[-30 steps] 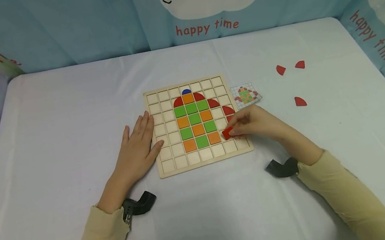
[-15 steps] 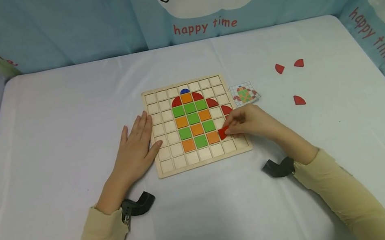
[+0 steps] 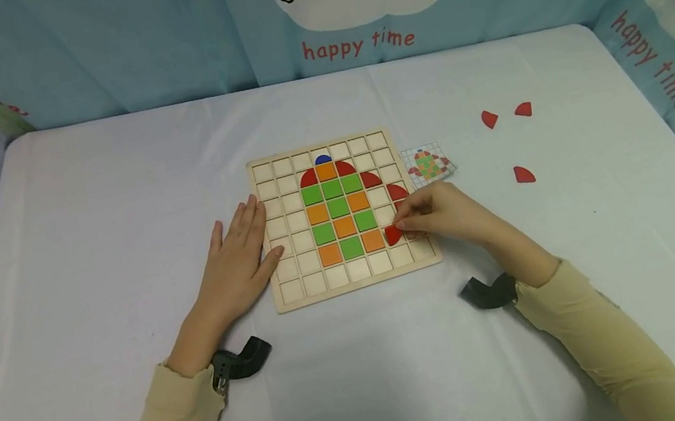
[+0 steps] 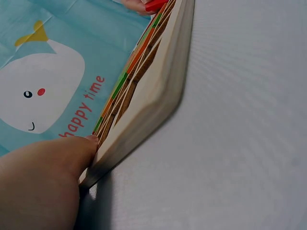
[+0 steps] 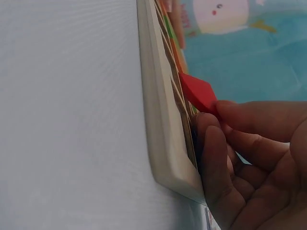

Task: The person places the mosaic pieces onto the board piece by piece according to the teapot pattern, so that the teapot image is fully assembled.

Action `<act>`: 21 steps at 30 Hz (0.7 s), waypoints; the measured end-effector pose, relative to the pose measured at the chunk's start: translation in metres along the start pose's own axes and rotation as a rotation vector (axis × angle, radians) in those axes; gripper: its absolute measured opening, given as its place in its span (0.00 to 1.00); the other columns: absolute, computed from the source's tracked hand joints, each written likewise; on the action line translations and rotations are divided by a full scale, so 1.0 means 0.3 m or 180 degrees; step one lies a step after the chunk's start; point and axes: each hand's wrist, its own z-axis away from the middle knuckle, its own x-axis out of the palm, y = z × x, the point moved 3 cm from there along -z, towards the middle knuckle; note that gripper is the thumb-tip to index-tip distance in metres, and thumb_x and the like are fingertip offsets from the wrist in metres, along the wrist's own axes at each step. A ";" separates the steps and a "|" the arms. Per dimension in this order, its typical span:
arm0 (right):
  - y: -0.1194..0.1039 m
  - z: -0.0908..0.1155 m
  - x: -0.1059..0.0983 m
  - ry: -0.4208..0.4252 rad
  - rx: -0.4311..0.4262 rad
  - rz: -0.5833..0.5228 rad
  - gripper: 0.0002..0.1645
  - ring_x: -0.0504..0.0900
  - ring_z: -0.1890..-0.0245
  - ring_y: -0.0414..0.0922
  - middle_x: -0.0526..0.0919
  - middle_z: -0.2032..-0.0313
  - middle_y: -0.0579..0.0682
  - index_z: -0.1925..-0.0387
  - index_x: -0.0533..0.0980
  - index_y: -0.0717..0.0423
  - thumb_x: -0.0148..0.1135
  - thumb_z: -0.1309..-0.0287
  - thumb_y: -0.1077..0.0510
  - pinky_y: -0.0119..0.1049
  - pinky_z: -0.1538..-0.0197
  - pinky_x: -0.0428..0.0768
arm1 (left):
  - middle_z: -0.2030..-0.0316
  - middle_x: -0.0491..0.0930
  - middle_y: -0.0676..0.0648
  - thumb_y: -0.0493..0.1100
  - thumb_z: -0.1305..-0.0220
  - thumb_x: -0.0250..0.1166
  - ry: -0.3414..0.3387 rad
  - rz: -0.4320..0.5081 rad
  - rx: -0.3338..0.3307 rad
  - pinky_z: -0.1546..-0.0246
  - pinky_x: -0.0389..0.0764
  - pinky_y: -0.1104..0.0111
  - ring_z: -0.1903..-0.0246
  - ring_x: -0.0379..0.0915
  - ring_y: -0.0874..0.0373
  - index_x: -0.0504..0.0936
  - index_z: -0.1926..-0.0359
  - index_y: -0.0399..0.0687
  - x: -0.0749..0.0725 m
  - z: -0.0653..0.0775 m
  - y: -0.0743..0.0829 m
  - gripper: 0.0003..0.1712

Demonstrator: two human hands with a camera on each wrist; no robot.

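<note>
My left hand (image 3: 234, 261) lies with fingers straight along the left edge of the wooden grid board (image 3: 359, 272), the thumb over its border. In the left wrist view, the thumb (image 4: 72, 153) rests at the board's edge. My right hand (image 3: 445, 215) pinches a red quarter-circle tile (image 3: 392, 235) between thumb and fingertips, over the lower right of the grid, just right of an orange square tile (image 3: 373, 241). The right wrist view shows that red tile (image 5: 199, 91) tilted, one corner low at the grid. Green, orange, red and blue tiles fill the middle cells; my right hand hides some right-hand cells.
A small pattern card (image 3: 428, 164) lies against the board's right side. Farther right on the white cloth are loose red quarter-circle tiles, one (image 3: 524, 174) nearer and two at the back. A blue printed curtain (image 3: 158, 41) closes off the far side.
My right hand has shifted slightly left over the board, and the red quarter-circle tile has turned in its fingertips so its curved side shows. The left hand stays in place.
</note>
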 end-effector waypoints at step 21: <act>-0.005 0.002 0.004 0.0120 0.0010 -0.0047 0.06 0.78 0.77 0.43 0.82 0.75 0.51 0.67 0.83 0.63 0.66 0.44 0.63 0.29 0.70 0.78 | 0.27 0.40 0.41 0.54 0.29 0.48 0.0004 -0.0032 0.0028 0.33 0.33 0.47 0.28 0.33 0.48 0.43 0.27 0.37 0.000 0.000 0.001 0.41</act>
